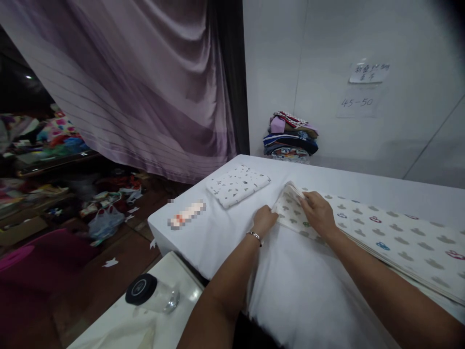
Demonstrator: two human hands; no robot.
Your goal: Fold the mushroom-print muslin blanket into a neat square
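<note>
A long folded cloth [395, 235], cream with grey mouse-head shapes and a few coloured ones, lies in layers along the right of the white-covered table [214, 247]. Its left end is lifted between my hands. My left hand [264, 220], with a bracelet at the wrist, is closed on the near left corner. The fingers of my right hand [317, 211] pinch the raised far edge of the same end. Beyond my left hand, a white folded cloth [238, 185] with small dark prints rests flat, touched by neither hand.
A blurred-out strip [186, 214] lies near the table's left edge. A clear jar with a black lid [141, 289] lies on a lower white surface at front left. Folded clothes [290, 135] are stacked by the wall. A purple curtain [174, 97] hangs left, above a cluttered floor.
</note>
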